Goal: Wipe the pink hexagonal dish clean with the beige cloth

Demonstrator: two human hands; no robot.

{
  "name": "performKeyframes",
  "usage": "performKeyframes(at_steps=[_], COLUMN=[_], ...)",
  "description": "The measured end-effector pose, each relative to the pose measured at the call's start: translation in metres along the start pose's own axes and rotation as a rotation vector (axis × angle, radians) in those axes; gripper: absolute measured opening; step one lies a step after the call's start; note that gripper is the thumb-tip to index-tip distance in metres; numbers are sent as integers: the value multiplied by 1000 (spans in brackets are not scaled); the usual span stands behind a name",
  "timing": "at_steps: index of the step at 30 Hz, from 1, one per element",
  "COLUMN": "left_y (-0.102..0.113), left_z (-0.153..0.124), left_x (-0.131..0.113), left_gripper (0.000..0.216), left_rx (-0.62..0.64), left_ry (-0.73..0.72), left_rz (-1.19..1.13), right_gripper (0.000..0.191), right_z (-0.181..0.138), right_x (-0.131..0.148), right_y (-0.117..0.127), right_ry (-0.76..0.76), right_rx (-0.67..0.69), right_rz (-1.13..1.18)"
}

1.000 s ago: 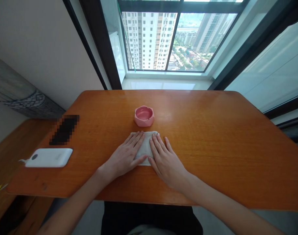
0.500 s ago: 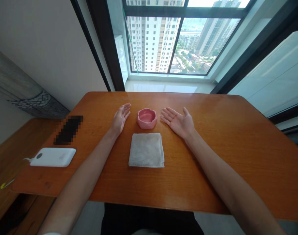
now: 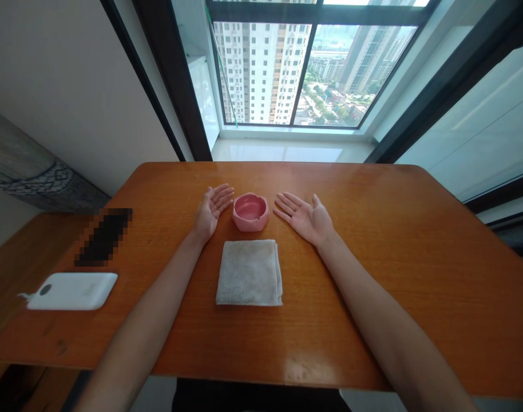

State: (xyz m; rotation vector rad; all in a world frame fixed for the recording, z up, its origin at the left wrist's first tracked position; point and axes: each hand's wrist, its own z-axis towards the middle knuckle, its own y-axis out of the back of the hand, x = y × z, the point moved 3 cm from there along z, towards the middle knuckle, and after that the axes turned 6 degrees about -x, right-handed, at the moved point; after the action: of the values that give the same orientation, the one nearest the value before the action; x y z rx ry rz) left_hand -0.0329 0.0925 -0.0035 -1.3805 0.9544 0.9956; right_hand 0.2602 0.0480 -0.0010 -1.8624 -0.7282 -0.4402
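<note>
A pink ashtray (image 3: 250, 223) with notches in its rim stands upright on the wooden table. Just left of it, my left hand (image 3: 210, 210) rests palm turned up and inward, its fingers stretched out close to the ashtray. On the other side lies my right hand (image 3: 305, 217), palm up, fingers extended toward the ashtray with a small gap between. Nothing is in either hand. In front of the ashtray, between my forearms, a folded light grey cloth (image 3: 249, 273) lies flat.
The wooden table (image 3: 399, 274) spans most of the view. At its left lie a white power bank-like device (image 3: 75, 290) with a cable and a dark pixelated object (image 3: 105, 236). Behind the far edge is a window (image 3: 265, 74); a patterned curtain (image 3: 51, 177) hangs at left.
The camera view has shifted slightly, so the table things appear a little lower and further left. My left hand has turned its palm more upward and sits nearer the ashtray.
</note>
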Motion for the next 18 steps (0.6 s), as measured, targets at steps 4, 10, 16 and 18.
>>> performKeyframes(at_steps=[4, 10, 16, 18], left_y=[-6, -10, -9, -9], left_z=[-7, -13, -10, -9], left_x=[-2, -5, 0, 0], left_gripper=[59, 54, 51, 51], left_rx=[19, 76, 113, 124], left_ry=[-17, -74, -98, -102], left_rz=[62, 158, 166, 174], right_gripper=[79, 81, 81, 81], right_z=[-3, -6, -3, -2], right_x=[-1, -2, -1, -1], right_y=[-3, -6, -4, -4], right_ry=[6, 5, -17, -20], right_rx=[-13, -25, -23, -21], right_rz=[-13, -13, 25, 37])
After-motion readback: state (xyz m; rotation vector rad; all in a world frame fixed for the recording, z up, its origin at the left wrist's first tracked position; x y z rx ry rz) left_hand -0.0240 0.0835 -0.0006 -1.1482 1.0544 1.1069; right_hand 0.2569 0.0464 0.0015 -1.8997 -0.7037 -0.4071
